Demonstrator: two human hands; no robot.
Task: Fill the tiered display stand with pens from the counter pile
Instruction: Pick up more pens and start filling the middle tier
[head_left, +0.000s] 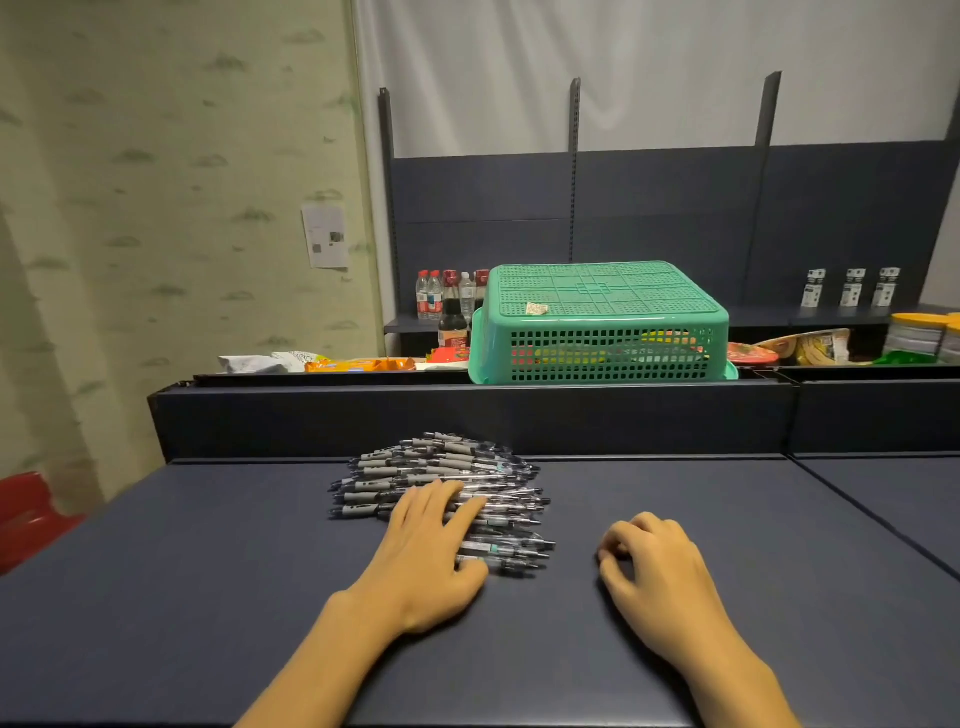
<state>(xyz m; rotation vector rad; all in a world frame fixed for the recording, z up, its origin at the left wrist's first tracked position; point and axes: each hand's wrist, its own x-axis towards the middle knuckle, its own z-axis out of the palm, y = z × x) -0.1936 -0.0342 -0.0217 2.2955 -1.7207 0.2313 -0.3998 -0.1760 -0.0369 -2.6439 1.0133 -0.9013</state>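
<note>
Head cam: the heap of clear plastic pens with grey grips (441, 478) sits on the dark blue counter (208, 571), right in front of the upside-down green plastic mesh basket (602, 322). Left hand (431, 545) lies on the heap's near side, fingers straight and loosely spread. Right hand (654, 561) rests right of the heap, fingers loosely curled, holding nothing.

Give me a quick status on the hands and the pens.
Left hand resting flat on the pen pile. Right hand loosely curled on the counter, holding nothing. No display stand in view. Nothing blocking the pile.
</note>
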